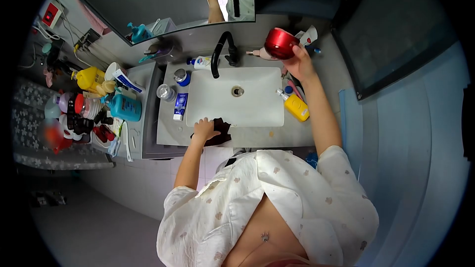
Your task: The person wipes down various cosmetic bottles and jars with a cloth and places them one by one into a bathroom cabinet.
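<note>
My right hand [300,63] is closed round a shiny red container [281,43] and holds it above the back right of the counter. At the counter's front edge, my left hand [205,130] rests on a dark cloth [220,132], its fingers partly in view; whether they grip the cloth is unclear. Between the hands lies the white sink [236,111], with a black faucet [221,52] behind it. A yellow pump bottle [297,107] lies right of the sink, below my right forearm.
Left of the sink are a blue tube [180,105], a clear jar [166,93] and a blue-lidded jar [181,77]. Crowded bottles, one a teal pump bottle [125,107], fill the left side. A mirror [163,0] hangs behind; a dark-framed panel [391,29] stands right.
</note>
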`<move>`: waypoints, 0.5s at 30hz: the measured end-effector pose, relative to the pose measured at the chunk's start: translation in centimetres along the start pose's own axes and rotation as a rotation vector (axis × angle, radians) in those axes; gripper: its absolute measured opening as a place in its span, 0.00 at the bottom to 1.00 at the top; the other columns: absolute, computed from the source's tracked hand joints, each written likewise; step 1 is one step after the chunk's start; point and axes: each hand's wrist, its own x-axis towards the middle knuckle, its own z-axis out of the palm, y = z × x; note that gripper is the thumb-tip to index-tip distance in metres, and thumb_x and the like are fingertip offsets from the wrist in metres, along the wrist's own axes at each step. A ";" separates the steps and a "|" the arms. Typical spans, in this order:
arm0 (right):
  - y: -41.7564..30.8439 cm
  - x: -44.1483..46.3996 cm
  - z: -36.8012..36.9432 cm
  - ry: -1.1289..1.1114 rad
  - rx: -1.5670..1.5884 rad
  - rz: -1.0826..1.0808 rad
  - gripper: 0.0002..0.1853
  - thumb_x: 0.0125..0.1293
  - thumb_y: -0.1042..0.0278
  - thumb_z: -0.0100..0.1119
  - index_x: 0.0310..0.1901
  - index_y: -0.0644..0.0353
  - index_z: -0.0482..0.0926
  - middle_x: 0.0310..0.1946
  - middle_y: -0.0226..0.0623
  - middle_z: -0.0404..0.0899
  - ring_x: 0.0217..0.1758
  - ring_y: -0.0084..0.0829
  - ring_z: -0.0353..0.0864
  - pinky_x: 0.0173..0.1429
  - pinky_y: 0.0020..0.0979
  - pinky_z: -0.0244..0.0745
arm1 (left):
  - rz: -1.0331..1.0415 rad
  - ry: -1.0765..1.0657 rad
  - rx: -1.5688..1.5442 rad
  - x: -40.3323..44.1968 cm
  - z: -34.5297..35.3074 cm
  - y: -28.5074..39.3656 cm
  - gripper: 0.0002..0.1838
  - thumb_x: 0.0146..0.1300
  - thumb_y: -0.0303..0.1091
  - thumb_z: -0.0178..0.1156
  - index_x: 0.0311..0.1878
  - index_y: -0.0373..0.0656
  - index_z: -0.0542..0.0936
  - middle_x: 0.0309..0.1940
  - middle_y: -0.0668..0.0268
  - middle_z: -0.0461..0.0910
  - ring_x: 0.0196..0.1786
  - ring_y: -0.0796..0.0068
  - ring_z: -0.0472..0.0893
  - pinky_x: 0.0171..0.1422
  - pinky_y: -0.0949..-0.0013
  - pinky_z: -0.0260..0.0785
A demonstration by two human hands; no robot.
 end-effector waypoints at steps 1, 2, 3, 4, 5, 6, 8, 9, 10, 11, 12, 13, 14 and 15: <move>-0.5 0.3 -0.3 -0.007 0.046 0.040 0.35 0.50 0.55 0.60 0.56 0.65 0.59 0.53 0.45 0.64 0.58 0.39 0.64 0.60 0.39 0.62 | 0.037 0.057 -0.060 0.4 -2.1 0.9 0.23 0.44 0.50 0.63 0.40 0.43 0.76 0.42 0.57 0.73 0.45 0.55 0.73 0.47 0.57 0.68; -0.8 0.8 -0.4 0.014 0.012 0.014 0.33 0.53 0.54 0.58 0.56 0.64 0.60 0.53 0.45 0.64 0.57 0.39 0.65 0.56 0.39 0.66 | 0.161 0.219 -0.197 1.3 -3.2 1.5 0.24 0.46 0.50 0.62 0.43 0.44 0.75 0.43 0.59 0.73 0.46 0.57 0.74 0.45 0.58 0.69; -1.3 1.5 -0.4 0.035 -0.017 -0.005 0.30 0.55 0.55 0.57 0.54 0.64 0.62 0.51 0.44 0.66 0.54 0.38 0.67 0.53 0.38 0.68 | 0.299 0.341 -0.384 1.8 -5.9 2.8 0.22 0.50 0.48 0.60 0.43 0.43 0.75 0.42 0.59 0.73 0.44 0.58 0.75 0.44 0.61 0.69; -1.8 2.3 -0.4 0.056 -0.046 -0.024 0.27 0.56 0.57 0.57 0.53 0.64 0.63 0.49 0.43 0.68 0.52 0.36 0.69 0.49 0.37 0.71 | 0.338 0.389 -0.487 1.5 -9.9 4.9 0.20 0.53 0.47 0.58 0.42 0.42 0.74 0.42 0.59 0.73 0.41 0.61 0.76 0.43 0.62 0.69; -2.3 3.2 -0.6 0.068 -0.048 -0.012 0.25 0.58 0.56 0.55 0.52 0.64 0.64 0.48 0.42 0.69 0.50 0.35 0.71 0.44 0.34 0.73 | 0.428 0.462 -0.668 2.3 -12.4 6.2 0.17 0.53 0.41 0.58 0.43 0.41 0.73 0.41 0.58 0.73 0.37 0.64 0.77 0.38 0.65 0.70; -2.9 4.0 -0.3 0.112 -0.035 -0.004 0.24 0.58 0.57 0.55 0.52 0.64 0.64 0.47 0.41 0.70 0.49 0.34 0.72 0.43 0.33 0.73 | 0.488 0.552 -0.750 2.9 -15.1 7.5 0.17 0.52 0.36 0.60 0.45 0.40 0.72 0.40 0.58 0.74 0.34 0.66 0.77 0.36 0.68 0.70; -4.3 5.3 0.1 0.123 -0.033 0.010 0.24 0.58 0.57 0.55 0.52 0.63 0.64 0.47 0.40 0.70 0.48 0.34 0.72 0.42 0.32 0.73 | 0.576 0.768 -0.890 4.3 -20.0 10.1 0.22 0.50 0.30 0.62 0.50 0.40 0.69 0.40 0.58 0.74 0.30 0.71 0.77 0.33 0.72 0.69; -4.6 5.9 0.2 0.123 -0.039 0.000 0.24 0.58 0.57 0.55 0.52 0.63 0.64 0.47 0.40 0.70 0.48 0.34 0.72 0.42 0.32 0.73 | 0.603 0.894 -0.948 5.0 -22.1 11.4 0.25 0.50 0.28 0.62 0.53 0.41 0.67 0.40 0.57 0.73 0.29 0.73 0.77 0.32 0.73 0.69; -4.9 6.6 0.3 0.160 -0.162 -0.045 0.25 0.58 0.57 0.56 0.52 0.64 0.64 0.47 0.41 0.70 0.48 0.33 0.72 0.42 0.31 0.73 | 0.606 0.960 -0.942 5.6 -24.2 12.4 0.29 0.49 0.28 0.63 0.55 0.41 0.65 0.41 0.57 0.73 0.29 0.74 0.77 0.32 0.74 0.69; -5.2 7.4 0.4 0.196 -0.284 -0.091 0.25 0.57 0.57 0.57 0.52 0.64 0.64 0.47 0.41 0.70 0.48 0.32 0.72 0.42 0.31 0.73 | 0.609 1.027 -0.936 6.2 -25.8 13.3 0.32 0.48 0.28 0.64 0.58 0.41 0.63 0.41 0.56 0.72 0.28 0.76 0.76 0.33 0.74 0.69; -4.8 8.3 -0.2 0.282 -0.426 -0.152 0.31 0.53 0.56 0.61 0.53 0.66 0.63 0.46 0.43 0.70 0.48 0.33 0.72 0.44 0.29 0.72 | 0.619 1.033 -0.937 7.3 -26.7 14.1 0.32 0.48 0.28 0.64 0.58 0.41 0.63 0.41 0.56 0.72 0.28 0.76 0.76 0.33 0.74 0.69; -4.5 9.0 -0.3 0.328 -0.595 -0.225 0.35 0.51 0.54 0.63 0.54 0.68 0.62 0.46 0.44 0.69 0.48 0.34 0.72 0.46 0.28 0.71 | 0.614 1.074 -0.918 8.2 -27.6 14.8 0.35 0.47 0.30 0.64 0.59 0.39 0.60 0.42 0.54 0.70 0.30 0.71 0.76 0.34 0.72 0.69; -4.4 9.5 -0.4 0.375 -0.763 -0.300 0.38 0.48 0.53 0.65 0.55 0.69 0.61 0.46 0.45 0.69 0.48 0.35 0.72 0.48 0.28 0.70 | 0.609 1.116 -0.897 9.0 -28.2 15.5 0.37 0.47 0.32 0.65 0.59 0.36 0.58 0.43 0.52 0.68 0.31 0.67 0.76 0.35 0.70 0.69; -4.6 9.9 -0.7 0.375 -0.878 -0.287 0.43 0.44 0.52 0.67 0.56 0.71 0.58 0.48 0.49 0.68 0.50 0.38 0.70 0.52 0.28 0.67 | 0.568 1.107 -0.958 9.4 -28.7 16.2 0.38 0.44 0.33 0.66 0.58 0.33 0.59 0.44 0.51 0.68 0.32 0.65 0.76 0.38 0.69 0.69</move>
